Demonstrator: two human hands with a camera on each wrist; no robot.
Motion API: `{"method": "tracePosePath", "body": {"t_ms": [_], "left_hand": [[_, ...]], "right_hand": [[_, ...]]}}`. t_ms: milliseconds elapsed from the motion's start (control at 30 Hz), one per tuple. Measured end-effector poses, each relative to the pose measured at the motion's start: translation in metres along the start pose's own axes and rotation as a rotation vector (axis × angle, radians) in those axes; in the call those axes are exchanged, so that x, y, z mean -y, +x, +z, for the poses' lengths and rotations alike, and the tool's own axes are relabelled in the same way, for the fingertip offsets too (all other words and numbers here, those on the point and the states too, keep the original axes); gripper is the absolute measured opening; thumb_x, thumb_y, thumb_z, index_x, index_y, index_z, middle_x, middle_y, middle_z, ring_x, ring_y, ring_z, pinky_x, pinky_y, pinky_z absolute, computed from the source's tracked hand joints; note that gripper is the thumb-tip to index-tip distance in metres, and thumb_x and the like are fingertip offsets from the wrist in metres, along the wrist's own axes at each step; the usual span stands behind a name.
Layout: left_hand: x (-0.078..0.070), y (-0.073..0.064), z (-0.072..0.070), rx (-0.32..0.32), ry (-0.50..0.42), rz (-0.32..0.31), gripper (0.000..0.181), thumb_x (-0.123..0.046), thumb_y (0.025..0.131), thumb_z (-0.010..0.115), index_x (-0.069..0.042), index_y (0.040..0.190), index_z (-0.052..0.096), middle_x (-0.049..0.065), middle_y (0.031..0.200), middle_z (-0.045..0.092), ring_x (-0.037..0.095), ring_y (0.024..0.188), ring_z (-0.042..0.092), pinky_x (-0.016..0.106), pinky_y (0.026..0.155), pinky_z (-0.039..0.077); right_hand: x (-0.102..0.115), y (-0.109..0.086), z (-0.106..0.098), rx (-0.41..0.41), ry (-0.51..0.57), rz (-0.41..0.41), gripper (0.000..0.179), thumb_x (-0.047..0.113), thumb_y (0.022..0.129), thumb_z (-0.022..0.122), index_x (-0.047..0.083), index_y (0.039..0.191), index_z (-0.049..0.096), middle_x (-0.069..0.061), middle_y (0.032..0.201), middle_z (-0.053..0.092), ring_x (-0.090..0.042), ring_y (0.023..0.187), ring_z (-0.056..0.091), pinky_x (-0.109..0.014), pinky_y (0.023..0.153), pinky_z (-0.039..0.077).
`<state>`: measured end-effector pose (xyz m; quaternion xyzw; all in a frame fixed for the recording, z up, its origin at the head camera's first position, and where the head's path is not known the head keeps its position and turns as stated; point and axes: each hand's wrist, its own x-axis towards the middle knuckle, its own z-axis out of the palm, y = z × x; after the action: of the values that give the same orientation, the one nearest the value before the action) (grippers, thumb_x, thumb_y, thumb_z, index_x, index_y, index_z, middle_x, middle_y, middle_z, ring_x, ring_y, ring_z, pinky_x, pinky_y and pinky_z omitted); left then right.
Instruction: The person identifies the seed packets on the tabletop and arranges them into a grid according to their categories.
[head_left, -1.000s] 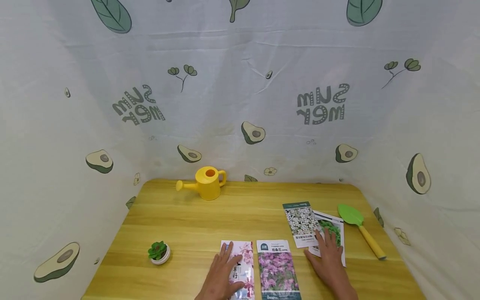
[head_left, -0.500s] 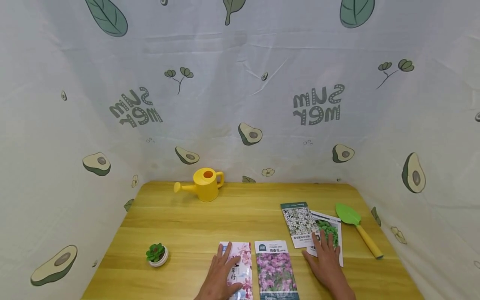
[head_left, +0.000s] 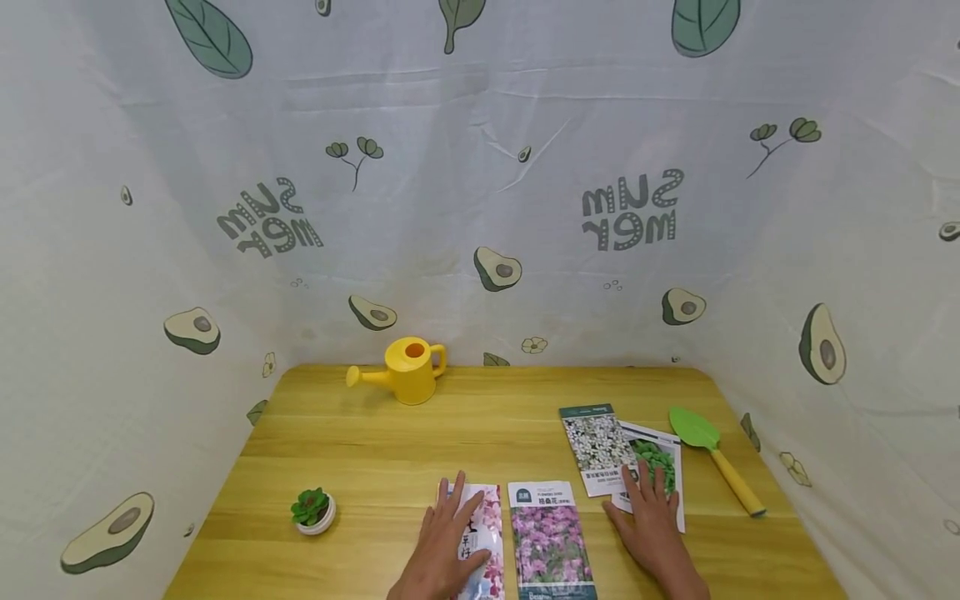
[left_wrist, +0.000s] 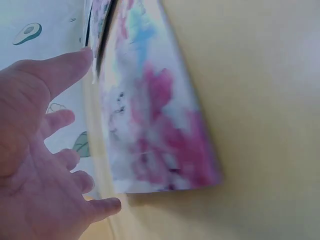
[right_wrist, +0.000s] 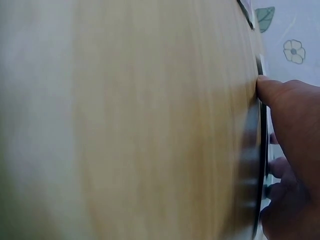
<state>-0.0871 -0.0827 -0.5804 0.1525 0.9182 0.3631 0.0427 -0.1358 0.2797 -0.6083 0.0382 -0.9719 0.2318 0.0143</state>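
Observation:
Two seed packets lie side by side at the front: one white with pink blossoms point(head_left: 491, 521), the other showing purple flowers point(head_left: 553, 542). My left hand point(head_left: 444, 542) is spread over the left part of the pink-blossom packet; the left wrist view shows its fingers extended beside the packet, not gripping it. To the right, my right hand point(head_left: 651, 529) lies with fingers extended on the lower part of a packet with green leaves point(head_left: 667, 462). A packet with white flowers point(head_left: 597, 446) partly overlaps that one. In the right wrist view, the thumb point(right_wrist: 280, 92) meets the packet's edge.
A yellow watering can point(head_left: 411, 375) stands at the back of the wooden table point(head_left: 360, 467). On the left is a small potted succulent point(head_left: 311, 507). A green trowel with a yellow handle point(head_left: 735, 481) lies at the right. Printed cloth point(head_left: 420, 217) hangs around the table.
My left hand's fingers have shifted slightly forward over the pink-blossom packet. My right hand has stayed on the green-leaf packet. The head view has turned slightly to the right.

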Motion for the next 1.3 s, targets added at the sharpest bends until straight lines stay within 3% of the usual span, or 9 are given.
{"method": "tracePosePath", "body": {"t_ms": [133,200,367,600,967,1133,1300], "left_hand": [[-0.008,0.017,-0.004,-0.024,0.053,0.051,0.080,-0.028,0.091,0.088,-0.010,0.160,0.051,0.024,0.176,0.025,0.056,0.160,0.019,0.082,0.117,0.027],[-0.015,0.027,-0.005,-0.006,0.086,0.062,0.080,-0.029,0.092,0.087,-0.012,0.161,0.050,0.023,0.176,0.025,0.052,0.161,0.020,0.077,0.121,0.028],[-0.033,0.052,0.003,0.106,0.143,0.082,0.079,-0.033,0.097,0.083,-0.015,0.164,0.046,0.018,0.178,0.024,0.044,0.164,0.019,0.069,0.125,0.030],[-0.063,0.083,0.023,0.250,0.216,0.156,0.075,-0.040,0.102,0.075,-0.020,0.167,0.042,0.009,0.179,0.023,0.033,0.166,0.017,0.061,0.129,0.028],[-0.088,0.109,0.056,0.353,0.317,0.232,0.068,-0.048,0.108,0.064,-0.025,0.167,0.041,0.001,0.179,0.025,0.027,0.167,0.017,0.053,0.131,0.030],[-0.094,0.117,0.070,0.358,0.444,0.253,0.066,-0.055,0.109,0.057,-0.030,0.167,0.041,-0.006,0.178,0.027,0.021,0.166,0.020,0.048,0.130,0.033],[-0.099,0.120,0.079,0.367,0.536,0.230,0.065,-0.059,0.109,0.052,-0.032,0.167,0.041,-0.010,0.177,0.029,0.015,0.165,0.022,0.044,0.131,0.031]], "right_hand": [[-0.001,0.001,-0.001,-0.006,-0.001,-0.007,0.080,0.036,0.105,0.070,-0.012,0.160,0.036,-0.045,0.167,0.015,-0.069,0.154,0.005,-0.091,0.112,0.005],[-0.001,0.001,-0.002,-0.004,0.002,-0.006,0.080,0.035,0.105,0.070,-0.012,0.160,0.036,-0.045,0.167,0.015,-0.069,0.154,0.005,-0.091,0.112,0.005],[-0.003,0.002,-0.002,-0.002,0.004,-0.006,0.080,0.035,0.104,0.070,-0.012,0.160,0.037,-0.045,0.167,0.016,-0.070,0.153,0.005,-0.092,0.112,0.005],[-0.004,0.001,-0.001,0.002,0.009,-0.009,0.080,0.036,0.104,0.071,-0.012,0.160,0.038,-0.045,0.167,0.016,-0.070,0.153,0.006,-0.092,0.111,0.006],[-0.004,0.001,0.000,0.005,0.008,-0.005,0.082,0.036,0.103,0.072,-0.011,0.161,0.037,-0.046,0.167,0.016,-0.070,0.153,0.007,-0.092,0.112,0.006],[-0.004,0.000,0.000,-0.012,0.001,-0.011,0.082,0.037,0.103,0.072,-0.010,0.161,0.038,-0.045,0.167,0.019,-0.071,0.152,0.009,-0.092,0.111,0.007],[-0.002,-0.002,0.000,-0.027,0.032,-0.017,0.081,0.036,0.103,0.073,-0.011,0.159,0.040,-0.045,0.166,0.021,-0.071,0.152,0.009,-0.092,0.111,0.008]]}}
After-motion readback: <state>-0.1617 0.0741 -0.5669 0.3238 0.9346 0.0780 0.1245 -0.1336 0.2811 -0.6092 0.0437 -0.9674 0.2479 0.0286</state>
